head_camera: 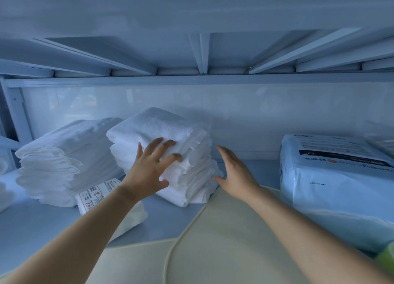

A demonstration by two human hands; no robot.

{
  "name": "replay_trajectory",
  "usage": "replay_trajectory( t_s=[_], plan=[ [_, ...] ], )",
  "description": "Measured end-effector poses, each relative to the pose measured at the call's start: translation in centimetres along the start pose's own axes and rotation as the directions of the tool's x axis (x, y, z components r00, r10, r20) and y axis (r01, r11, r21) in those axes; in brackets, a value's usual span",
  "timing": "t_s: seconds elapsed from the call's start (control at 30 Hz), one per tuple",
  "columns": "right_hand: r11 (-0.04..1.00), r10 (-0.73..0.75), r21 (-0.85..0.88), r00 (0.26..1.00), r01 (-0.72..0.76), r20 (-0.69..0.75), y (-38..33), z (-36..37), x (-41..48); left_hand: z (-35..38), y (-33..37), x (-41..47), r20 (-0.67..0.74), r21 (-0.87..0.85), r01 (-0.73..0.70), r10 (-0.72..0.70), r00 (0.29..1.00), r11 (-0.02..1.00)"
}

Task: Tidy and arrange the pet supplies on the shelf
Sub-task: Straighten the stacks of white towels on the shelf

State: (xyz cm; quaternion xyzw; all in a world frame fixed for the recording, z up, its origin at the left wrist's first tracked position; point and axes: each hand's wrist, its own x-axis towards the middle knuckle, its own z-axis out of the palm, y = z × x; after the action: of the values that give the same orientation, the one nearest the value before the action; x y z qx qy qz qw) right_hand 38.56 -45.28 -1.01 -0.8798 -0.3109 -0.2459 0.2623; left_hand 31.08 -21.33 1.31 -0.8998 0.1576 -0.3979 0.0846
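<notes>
Though touching the folded towel stack (162, 125), left hand (147, 171) fingers (168, 144) spread and released; right hand (236, 177) fingers straight, beside it.

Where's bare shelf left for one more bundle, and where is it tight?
Bare shelf shows between the middle towel stack and the blue pack, behind the cream mat; the right hand is there. Another patch lies front left, beside the labelled packet. Crowded where the left towel stack, packet and middle stack meet.
</notes>
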Motion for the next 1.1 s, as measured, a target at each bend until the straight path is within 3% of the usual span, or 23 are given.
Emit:
replay_trajectory(
  t_s=[0.3, 0.53, 0.7, 1.1],
  plan=[
    [0.994, -0.095, 0.052, 0.995, 0.094, 0.028, 0.4, 2.4, 0.0, -1.4, 1.8, -1.7, 0.110, -0.201, 0.181, -0.162, 0.981, 0.963],
    [0.993, -0.108, 0.047, 0.993, 0.110, -0.039, 0.9, 4.1, 0.0, -1.3, 5.4, -2.4, -0.016, -0.102, 0.198, -0.201, 0.979, 0.975],
    [0.991, -0.121, 0.057, 0.992, 0.122, -0.021, 1.2, 4.4, 0.5, 0.0, 6.9, -2.5, 0.069, 0.013, 0.221, -0.222, 0.973, 0.975],
    [0.976, -0.203, 0.052, 0.974, 0.209, -0.103, 1.5, 4.3, 1.3, 1.0, 6.9, -2.3, 0.034, 0.025, 0.227, -0.228, 0.973, 0.974]
  ],
)
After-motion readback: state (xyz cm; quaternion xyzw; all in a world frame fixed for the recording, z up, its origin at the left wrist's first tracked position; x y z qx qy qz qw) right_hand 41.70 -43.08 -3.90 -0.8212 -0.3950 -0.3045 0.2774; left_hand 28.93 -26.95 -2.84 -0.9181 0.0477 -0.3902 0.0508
